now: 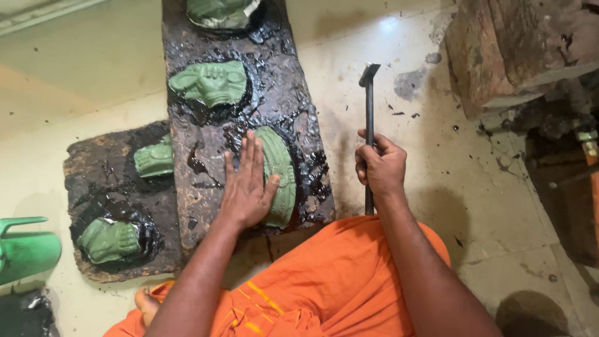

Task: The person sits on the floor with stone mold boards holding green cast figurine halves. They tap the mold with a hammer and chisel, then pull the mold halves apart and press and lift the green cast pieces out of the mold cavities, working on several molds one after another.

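Note:
My left hand [246,184] lies flat, fingers together, on a curved green wax-like piece [281,175] stuck in black pitch on a long dark board [284,81]. My right hand [379,165] grips a dark metal rod [369,106] with a small angled head, held upright just right of the board. A second green moulded piece [209,83] sits further up the same board, and a third [221,12] lies at its far end.
A lower dark slab [93,168] to the left carries two more green pieces [155,159] [109,240]. A green plastic object [25,249] lies at the left edge. A worn wooden block [505,50] and metal hardware stand at right. Orange cloth [331,281] covers my lap.

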Demonstrator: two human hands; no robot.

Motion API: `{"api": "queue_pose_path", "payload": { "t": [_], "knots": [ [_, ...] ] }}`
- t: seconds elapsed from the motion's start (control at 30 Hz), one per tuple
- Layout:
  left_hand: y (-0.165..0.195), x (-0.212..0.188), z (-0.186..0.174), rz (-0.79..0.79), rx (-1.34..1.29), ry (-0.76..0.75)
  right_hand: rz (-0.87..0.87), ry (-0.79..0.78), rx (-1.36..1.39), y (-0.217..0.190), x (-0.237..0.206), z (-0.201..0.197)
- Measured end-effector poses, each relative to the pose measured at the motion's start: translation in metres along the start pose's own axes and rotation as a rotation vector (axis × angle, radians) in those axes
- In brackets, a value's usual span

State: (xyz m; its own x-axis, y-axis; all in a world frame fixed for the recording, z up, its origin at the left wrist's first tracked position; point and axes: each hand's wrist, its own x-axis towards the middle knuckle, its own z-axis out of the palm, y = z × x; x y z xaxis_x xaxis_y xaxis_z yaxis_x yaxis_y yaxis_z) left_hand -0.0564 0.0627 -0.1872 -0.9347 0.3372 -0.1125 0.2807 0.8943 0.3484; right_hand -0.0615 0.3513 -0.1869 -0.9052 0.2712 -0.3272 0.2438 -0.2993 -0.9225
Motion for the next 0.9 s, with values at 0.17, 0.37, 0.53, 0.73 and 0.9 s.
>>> {"api": "queue_pose_path", "payload": {
  "t": [0.17,0.37,0.53,0.73,0.9],
  "knots": [
    [-0.004,-0.007,-0.011,-0.010,0.012,0.130,0.009,0.005,0.035,0.002,0.001,0.000],
    [0.012,-0.021,-0.006,-0.017,0.198,0.043,-0.003,-0.004,0.035,0.003,-0.002,-0.003],
    [0.012,-0.019,-0.002,-0.098,0.144,0.009,0.011,0.013,0.032,0.001,-0.002,-0.004],
    [0.016,-0.031,0.016,-0.011,-0.143,0.301,0.006,0.006,0.054,0.004,0.001,-0.003],
    [0.025,-0.037,0.030,-0.006,-0.207,0.219,-0.027,-0.031,0.028,0.008,0.003,-0.002]
  ]
}}
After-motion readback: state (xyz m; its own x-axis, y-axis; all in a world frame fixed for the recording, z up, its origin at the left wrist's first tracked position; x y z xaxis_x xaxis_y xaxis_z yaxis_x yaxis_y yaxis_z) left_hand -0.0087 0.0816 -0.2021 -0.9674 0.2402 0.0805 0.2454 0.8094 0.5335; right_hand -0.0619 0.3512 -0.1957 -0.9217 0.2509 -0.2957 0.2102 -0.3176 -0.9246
